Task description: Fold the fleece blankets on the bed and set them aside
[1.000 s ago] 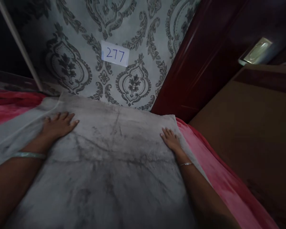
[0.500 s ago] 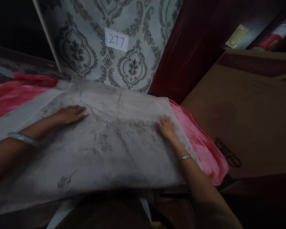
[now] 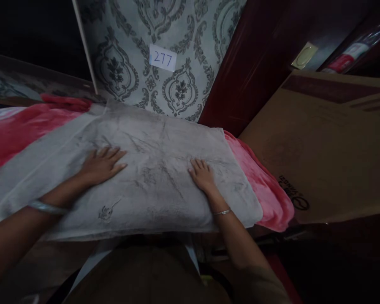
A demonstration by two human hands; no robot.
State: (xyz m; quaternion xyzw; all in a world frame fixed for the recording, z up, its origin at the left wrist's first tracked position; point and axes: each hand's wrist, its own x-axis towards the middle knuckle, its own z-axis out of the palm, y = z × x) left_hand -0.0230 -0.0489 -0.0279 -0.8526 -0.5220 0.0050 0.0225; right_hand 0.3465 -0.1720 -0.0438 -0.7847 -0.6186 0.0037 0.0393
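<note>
Both hands lie palm down on a grey plush blanket point(image 3: 164, 177), fingers spread and gripping nothing. The left hand point(image 3: 101, 166) rests left of the middle with its thumb apart, pointing towards the right; the right hand point(image 3: 202, 175) rests right of the middle, well apart from the left. A pale green bangle point(image 3: 47, 207) circles the left wrist and a thin silvery bracelet point(image 3: 221, 212) the right one. The grey blanket lies spread out, creased across its middle, its near edge close to the person's body and its far edge near the patterned wallpaper point(image 3: 180, 90). Pinkish-red plush fabric point(image 3: 256, 181) shows from beneath it at the right and also beside it at the left. A white card point(image 3: 163, 58) marked 277 is on the wallpaper. At the right stands a cardboard box point(image 3: 329, 147), with a bottle point(image 3: 351, 55) with a red-and-white label beyond it; a dark screen-like panel point(image 3: 31, 38) fills the upper left
</note>
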